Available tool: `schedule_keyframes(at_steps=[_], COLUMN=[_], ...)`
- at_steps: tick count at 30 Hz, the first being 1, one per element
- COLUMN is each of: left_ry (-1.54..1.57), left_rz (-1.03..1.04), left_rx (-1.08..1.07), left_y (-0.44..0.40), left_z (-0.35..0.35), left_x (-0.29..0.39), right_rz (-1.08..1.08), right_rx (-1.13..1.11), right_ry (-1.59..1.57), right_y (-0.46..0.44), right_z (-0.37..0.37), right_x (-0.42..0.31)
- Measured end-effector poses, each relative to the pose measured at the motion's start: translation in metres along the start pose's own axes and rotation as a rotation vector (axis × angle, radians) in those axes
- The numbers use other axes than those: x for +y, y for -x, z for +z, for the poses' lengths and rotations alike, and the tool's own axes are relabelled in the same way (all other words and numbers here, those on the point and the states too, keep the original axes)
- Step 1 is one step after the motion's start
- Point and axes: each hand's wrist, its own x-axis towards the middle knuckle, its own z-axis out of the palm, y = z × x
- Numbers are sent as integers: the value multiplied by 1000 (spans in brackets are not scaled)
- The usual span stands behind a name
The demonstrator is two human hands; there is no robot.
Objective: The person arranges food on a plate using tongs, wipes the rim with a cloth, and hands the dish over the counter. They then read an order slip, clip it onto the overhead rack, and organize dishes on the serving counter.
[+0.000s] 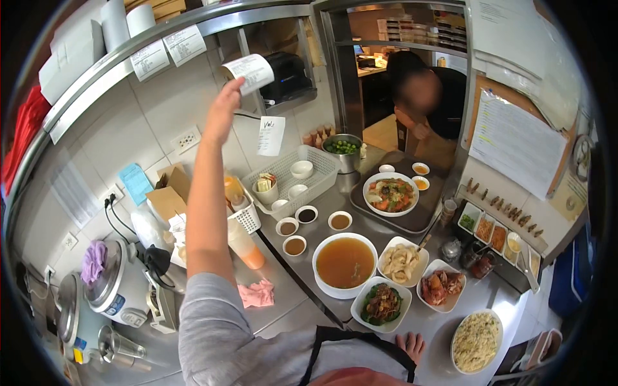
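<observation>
My left hand is raised toward the wall, its fingers pinching a curled paper receipt beside the black receipt printer. Low in the view, my right hand rests with its fingertips on the steel counter; most of it is hidden by my apron. Nearest to it are a white square bowl of meat over greens and an oval plate of fried rice. A large bowl of brown broth, a bowl of dumplings and a bowl of reddish meat pieces stand close by.
A person leans at the pass window behind a brown tray bearing a vegetable dish. Small sauce cups cluster near a grey basket. Rice cookers stand left; a pink cloth lies on the counter.
</observation>
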Motion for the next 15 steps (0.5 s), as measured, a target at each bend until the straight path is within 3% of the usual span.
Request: schedule_keyframes(at_steps=[2, 6, 8, 9, 12, 14, 15], left_ry=[4, -25, -48, 263, 362, 714, 791], left_rz=[131, 21, 132, -22, -155, -232, -458], left_rx=[-37, -284, -450, -542, -720, -638, -634], left_y=[29, 115, 166, 192, 262, 306, 320], left_z=[29, 105, 138, 156, 188, 207, 205], left_x=[9, 27, 27, 38, 34, 34, 34], right_rz=[43, 76, 150, 159, 195, 223, 218], right_rx=[-35, -147, -250, -262, -289, -287, -305], right_ry=[-42, -93, -204, -220, -252, -265, -243], right_y=[-8, -8, -25, -28, -30, -31, -31], right_z=[-13, -30, -60, -66, -79, -83, -83], right_x=[-8, -12, -20, -23, -28, -31, -31])
